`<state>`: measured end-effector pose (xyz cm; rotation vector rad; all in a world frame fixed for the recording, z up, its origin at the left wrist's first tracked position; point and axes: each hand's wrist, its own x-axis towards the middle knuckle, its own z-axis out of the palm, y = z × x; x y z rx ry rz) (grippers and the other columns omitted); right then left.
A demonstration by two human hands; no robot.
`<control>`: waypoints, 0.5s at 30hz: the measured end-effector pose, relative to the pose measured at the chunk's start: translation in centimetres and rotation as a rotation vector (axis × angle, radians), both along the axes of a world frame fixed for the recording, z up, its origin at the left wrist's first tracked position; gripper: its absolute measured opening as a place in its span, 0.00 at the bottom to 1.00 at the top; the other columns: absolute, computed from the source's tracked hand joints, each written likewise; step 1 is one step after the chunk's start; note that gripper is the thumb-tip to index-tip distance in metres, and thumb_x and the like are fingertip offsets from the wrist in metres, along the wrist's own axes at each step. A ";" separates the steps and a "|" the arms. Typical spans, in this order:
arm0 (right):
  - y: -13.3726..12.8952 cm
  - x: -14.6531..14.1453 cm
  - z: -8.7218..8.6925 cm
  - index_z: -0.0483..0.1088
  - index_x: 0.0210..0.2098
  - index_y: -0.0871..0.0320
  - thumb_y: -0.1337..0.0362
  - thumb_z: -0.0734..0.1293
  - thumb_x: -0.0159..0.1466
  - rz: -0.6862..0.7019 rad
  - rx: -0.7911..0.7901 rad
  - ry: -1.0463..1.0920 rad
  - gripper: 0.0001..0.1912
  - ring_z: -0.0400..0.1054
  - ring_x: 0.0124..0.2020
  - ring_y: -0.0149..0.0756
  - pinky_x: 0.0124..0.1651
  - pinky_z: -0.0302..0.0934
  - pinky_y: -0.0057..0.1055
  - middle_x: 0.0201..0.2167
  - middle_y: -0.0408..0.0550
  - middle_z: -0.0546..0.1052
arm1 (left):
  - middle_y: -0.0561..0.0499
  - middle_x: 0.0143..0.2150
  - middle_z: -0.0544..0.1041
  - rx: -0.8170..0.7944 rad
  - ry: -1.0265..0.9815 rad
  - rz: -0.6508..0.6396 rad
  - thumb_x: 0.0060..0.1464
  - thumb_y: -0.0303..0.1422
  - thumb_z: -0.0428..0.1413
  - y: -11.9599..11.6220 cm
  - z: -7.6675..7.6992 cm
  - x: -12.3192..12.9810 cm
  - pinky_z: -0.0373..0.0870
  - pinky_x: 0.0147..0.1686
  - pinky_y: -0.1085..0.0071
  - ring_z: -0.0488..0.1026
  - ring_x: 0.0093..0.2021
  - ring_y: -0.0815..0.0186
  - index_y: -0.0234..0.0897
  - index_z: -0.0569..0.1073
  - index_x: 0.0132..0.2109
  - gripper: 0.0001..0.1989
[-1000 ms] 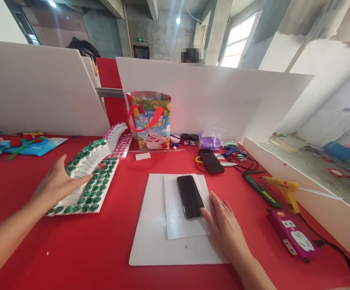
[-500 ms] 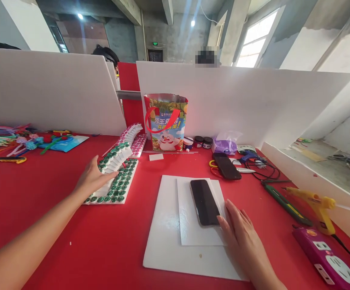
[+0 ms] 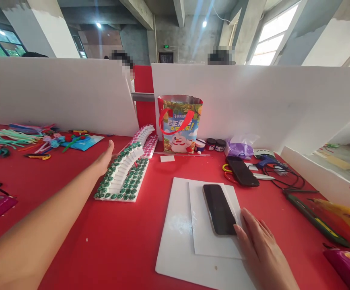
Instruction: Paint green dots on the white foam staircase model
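My left hand [image 3: 106, 158] is at the left edge of a white board with green round gems [image 3: 126, 177], its visible fingers stretched out and the rest hidden. A curved white stepped strip runs along that board between the gems. Behind it stands a similar piece with pink gems [image 3: 149, 146]. My right hand [image 3: 262, 241] lies with fingers extended, its thumb at the lower right corner of a black phone [image 3: 219, 209]. Under the phone are smaller white sheets [image 3: 203, 241] on a larger white board [image 3: 171, 257].
A colourful gift bag [image 3: 181, 129] stands at the back beside small jars [image 3: 210, 144] and a purple tissue pack [image 3: 239, 150]. Rightward are a second phone [image 3: 241, 171], a green cutter [image 3: 315, 219], a glue gun [image 3: 346, 213] and a power strip [image 3: 348, 266]. Pipe cleaners [image 3: 15, 137] lie far left.
The view has turned left, so things appear further right. My left hand has moved off the top of the green-gem board to its left side. My right hand stays by the phone.
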<state>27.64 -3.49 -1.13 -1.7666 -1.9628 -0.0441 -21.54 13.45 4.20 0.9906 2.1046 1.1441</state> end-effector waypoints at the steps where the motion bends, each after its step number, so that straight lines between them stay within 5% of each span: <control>1: 0.0 0.0 0.0 0.69 0.56 0.59 0.44 0.52 0.71 -0.009 -0.001 0.003 0.30 0.76 0.52 0.54 0.56 0.71 0.54 0.50 0.61 0.80 | 0.38 0.40 0.82 -0.010 -0.049 -0.002 0.59 0.65 0.36 0.4 0.0 0.1 0.79 0.37 0.55 0.80 0.42 0.47 0.32 0.71 0.58 0.44; 8: -0.1 -0.1 0.8 0.68 0.57 0.61 0.44 0.52 0.71 0.007 -0.061 0.018 0.31 0.75 0.53 0.55 0.55 0.71 0.54 0.50 0.62 0.80 | 0.42 0.40 0.80 -0.036 -0.205 -0.012 0.61 0.63 0.42 0.8 0.0 0.9 0.76 0.39 0.61 0.78 0.43 0.53 0.31 0.71 0.55 0.39; 15: 0.0 0.0 0.7 0.68 0.56 0.62 0.43 0.51 0.71 0.001 -0.037 0.034 0.32 0.76 0.52 0.56 0.54 0.71 0.55 0.48 0.63 0.81 | 0.42 0.37 0.79 -0.042 -0.148 -0.025 0.64 0.60 0.38 0.6 0.2 1.1 0.76 0.37 0.63 0.80 0.40 0.55 0.30 0.72 0.56 0.39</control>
